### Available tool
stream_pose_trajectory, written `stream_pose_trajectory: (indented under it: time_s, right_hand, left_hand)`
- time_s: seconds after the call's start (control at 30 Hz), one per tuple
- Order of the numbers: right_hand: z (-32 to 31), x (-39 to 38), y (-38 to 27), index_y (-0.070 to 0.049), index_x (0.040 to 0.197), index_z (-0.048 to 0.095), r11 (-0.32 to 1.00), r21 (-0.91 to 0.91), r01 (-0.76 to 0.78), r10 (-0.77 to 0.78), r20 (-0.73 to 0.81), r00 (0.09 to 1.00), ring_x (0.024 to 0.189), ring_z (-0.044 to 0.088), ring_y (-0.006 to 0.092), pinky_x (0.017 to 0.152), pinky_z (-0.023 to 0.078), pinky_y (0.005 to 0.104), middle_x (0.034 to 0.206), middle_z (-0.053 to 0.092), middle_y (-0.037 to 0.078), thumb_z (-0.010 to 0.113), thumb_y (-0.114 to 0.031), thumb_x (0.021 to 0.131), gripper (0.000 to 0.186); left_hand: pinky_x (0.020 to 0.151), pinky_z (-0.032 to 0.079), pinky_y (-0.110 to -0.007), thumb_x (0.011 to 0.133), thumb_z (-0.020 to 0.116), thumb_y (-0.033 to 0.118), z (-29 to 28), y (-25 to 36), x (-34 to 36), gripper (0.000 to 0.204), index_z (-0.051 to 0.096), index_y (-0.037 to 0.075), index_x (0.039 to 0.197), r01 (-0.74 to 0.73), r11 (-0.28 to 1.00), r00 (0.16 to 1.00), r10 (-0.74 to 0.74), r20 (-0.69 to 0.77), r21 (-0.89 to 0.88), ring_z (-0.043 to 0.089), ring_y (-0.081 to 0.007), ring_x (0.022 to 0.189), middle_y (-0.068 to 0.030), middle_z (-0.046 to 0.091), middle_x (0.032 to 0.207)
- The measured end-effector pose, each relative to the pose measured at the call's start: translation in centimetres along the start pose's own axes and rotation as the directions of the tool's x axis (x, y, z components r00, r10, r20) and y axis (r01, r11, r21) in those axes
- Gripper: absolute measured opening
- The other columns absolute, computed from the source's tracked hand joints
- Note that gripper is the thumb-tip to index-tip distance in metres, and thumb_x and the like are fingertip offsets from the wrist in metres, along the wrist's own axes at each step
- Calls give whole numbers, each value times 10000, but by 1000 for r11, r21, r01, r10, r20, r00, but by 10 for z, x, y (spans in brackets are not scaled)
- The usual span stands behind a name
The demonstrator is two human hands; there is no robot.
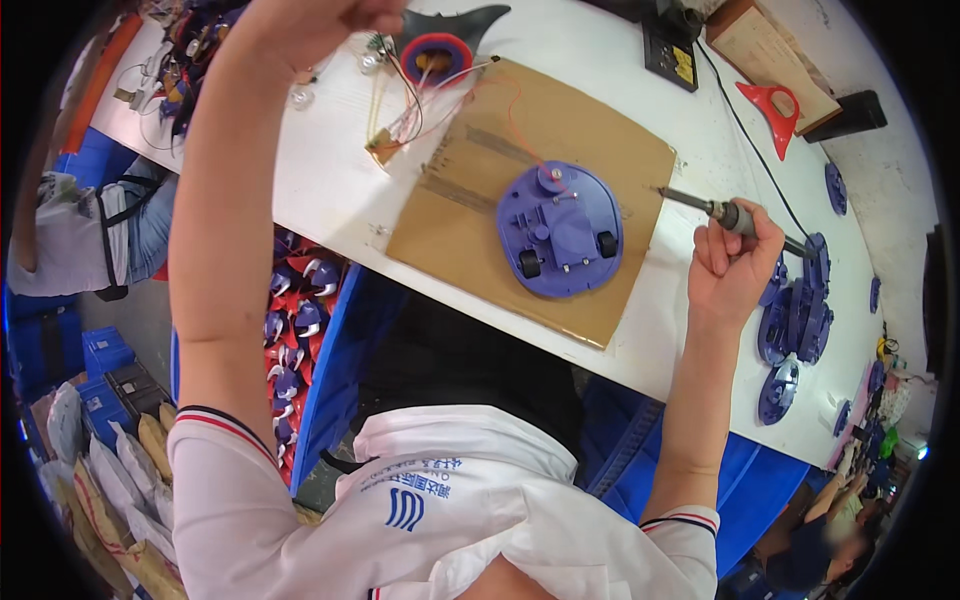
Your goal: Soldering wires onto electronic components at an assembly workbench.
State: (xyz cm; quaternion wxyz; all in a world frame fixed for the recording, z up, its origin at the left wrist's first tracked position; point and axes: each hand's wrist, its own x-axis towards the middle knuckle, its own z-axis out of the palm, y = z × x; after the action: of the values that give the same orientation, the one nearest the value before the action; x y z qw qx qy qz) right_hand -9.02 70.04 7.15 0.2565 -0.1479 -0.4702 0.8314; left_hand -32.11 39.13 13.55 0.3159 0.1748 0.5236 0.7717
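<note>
In my right hand I grip a corded electric screwdriver, its long metal bit pointing left toward the cardboard. A purple rounded toy base lies on the cardboard sheet, apart from the bit. It has two black wheels, a raised box and a red wire running up from its far end. My left hand is at the top edge, partly cut off, its fingers mostly hidden. Near it lies a black toy shell with a red-and-blue ring, and loose wires lead to a small board.
Several purple toy parts cluster on the white table at the right. A red piece and a cardboard box are at the far right. A blue bin of red-and-purple toy parts stands below the near edge. Another person is at the left.
</note>
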Motion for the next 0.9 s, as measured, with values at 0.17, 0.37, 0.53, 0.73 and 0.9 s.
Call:
stream_pose_trajectory:
  time_s: [0.17, 0.37, 0.53, 0.73, 0.9]
  right_hand:
    - [5, 0, -3, -7, 831, 595, 999, -28, -42, 39, -93, 995, 384, 236, 48, 400, 191, 196, 548, 396, -10, 479, -215, 891, 246]
    - [2, -1, 1, -15, 832, 598, 999, 3, -42, 42, -64, 997, 375, 243, 34, 370, 171, 190, 543, 404, -25, 488, -191, 894, 217]
    - [-6, 6, -11, -2, 841, 599, 1000, 15, -16, 18, -81, 997, 394, 245, 49, 393, 190, 193, 555, 394, -8, 482, -209, 890, 243]
    - [-4, 1, -13, -9, 856, 595, 997, 15, -73, 73, -2, 997, 382, 246, 39, 382, 178, 186, 540, 387, -22, 489, -202, 899, 224]
    - [10, -10, 2, -11, 865, 596, 996, -25, -86, 87, 50, 995, 383, 247, 45, 388, 188, 188, 540, 383, -23, 481, -208, 905, 232]
  left_hand:
    - [427, 254, -195, 967, 478, 197, 17, 81, 9, 213, 496, 64, 802, -53, 973, 961, 110, -252, 225, 310, -59, 485, 35, 362, 572]
    - [410, 236, -169, 980, 443, 215, 66, 113, 16, 176, 489, 45, 979, -371, 786, 780, 553, -294, 495, 304, -49, 483, 33, 358, 583]
    - [717, 385, -306, 638, 732, 291, 134, -47, -57, 673, 441, 22, 1183, -247, 59, 770, 618, 158, 967, 469, -222, 825, -88, 484, 923]
    - [829, 441, -357, 572, 816, 259, 136, -137, -79, 849, 404, 11, 1272, -206, 164, 940, 309, 149, 965, 520, -295, 916, -140, 525, 1045]
    - [771, 461, -351, 673, 725, 148, 99, -119, -73, 672, 409, -3, 1247, -391, 233, 899, 303, 315, 890, 529, -275, 866, -150, 524, 1046]
